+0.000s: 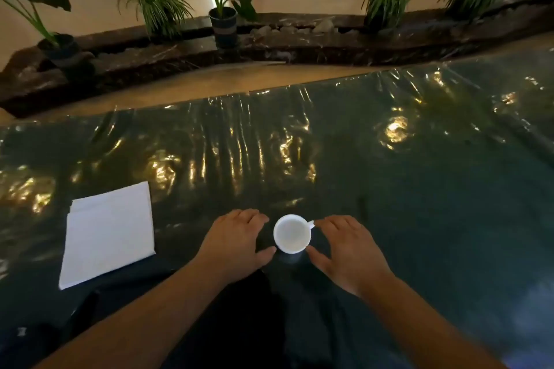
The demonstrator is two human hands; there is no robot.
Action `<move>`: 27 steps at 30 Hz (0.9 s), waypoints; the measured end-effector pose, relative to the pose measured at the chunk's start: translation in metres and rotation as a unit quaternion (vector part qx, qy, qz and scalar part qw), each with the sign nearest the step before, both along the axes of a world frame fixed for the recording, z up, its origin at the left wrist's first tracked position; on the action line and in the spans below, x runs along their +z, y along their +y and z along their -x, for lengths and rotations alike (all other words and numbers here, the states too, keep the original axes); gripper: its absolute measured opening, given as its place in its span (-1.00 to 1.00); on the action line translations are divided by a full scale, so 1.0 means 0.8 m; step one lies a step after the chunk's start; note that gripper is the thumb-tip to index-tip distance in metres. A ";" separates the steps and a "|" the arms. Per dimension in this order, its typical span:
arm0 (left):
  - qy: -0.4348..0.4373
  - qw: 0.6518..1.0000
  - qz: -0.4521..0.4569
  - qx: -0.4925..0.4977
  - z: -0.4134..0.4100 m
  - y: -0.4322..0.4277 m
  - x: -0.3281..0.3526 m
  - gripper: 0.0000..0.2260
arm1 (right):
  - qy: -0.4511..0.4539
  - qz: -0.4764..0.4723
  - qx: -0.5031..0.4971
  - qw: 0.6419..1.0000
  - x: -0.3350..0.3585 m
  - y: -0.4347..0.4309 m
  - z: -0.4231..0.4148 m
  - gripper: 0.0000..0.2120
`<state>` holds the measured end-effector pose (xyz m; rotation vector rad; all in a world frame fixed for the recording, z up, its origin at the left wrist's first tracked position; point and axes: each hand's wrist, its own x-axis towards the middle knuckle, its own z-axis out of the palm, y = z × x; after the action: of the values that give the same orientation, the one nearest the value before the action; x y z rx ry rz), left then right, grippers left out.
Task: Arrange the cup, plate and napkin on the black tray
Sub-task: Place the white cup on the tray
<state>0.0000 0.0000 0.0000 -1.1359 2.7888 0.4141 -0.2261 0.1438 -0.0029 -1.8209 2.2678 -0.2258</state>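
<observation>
A small white cup point(292, 234) stands upright on the dark table, its handle pointing up and to the right. My left hand point(236, 238) lies just left of it with fingers spread, the thumb tip near the cup's lower left side. My right hand point(347, 246) lies just right of it, fingers apart, the fingertips close to the handle. Neither hand clearly grips the cup. A folded white napkin point(109, 234) lies flat further left. No plate and no distinct black tray can be made out.
The table point(419, 174) is covered with a dark, shiny, wrinkled plastic sheet. Beyond its far edge runs a dark stone ledge point(284, 48) with several potted plants point(223, 22). A dark cloth or garment lies at the table's near edge under my forearms.
</observation>
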 end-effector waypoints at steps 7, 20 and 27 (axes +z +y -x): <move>0.039 0.990 -0.110 0.080 0.036 0.005 -0.048 -0.33 | -0.147 -0.072 -0.107 0.981 -0.058 -0.001 -0.001 -0.45; 0.155 0.865 -0.391 0.273 0.083 -0.004 -0.098 -0.55 | -0.605 -0.123 -0.383 0.687 -0.097 -0.044 -0.022 -0.66; 0.222 0.803 -0.430 0.348 0.072 0.009 -0.082 -0.71 | -0.639 -0.062 -0.374 0.669 -0.092 -0.051 -0.048 -0.66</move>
<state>-0.0579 0.0069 -0.0656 -1.8376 1.8126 1.9590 -0.1875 0.1031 -0.0763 -0.1621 1.5951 -1.0351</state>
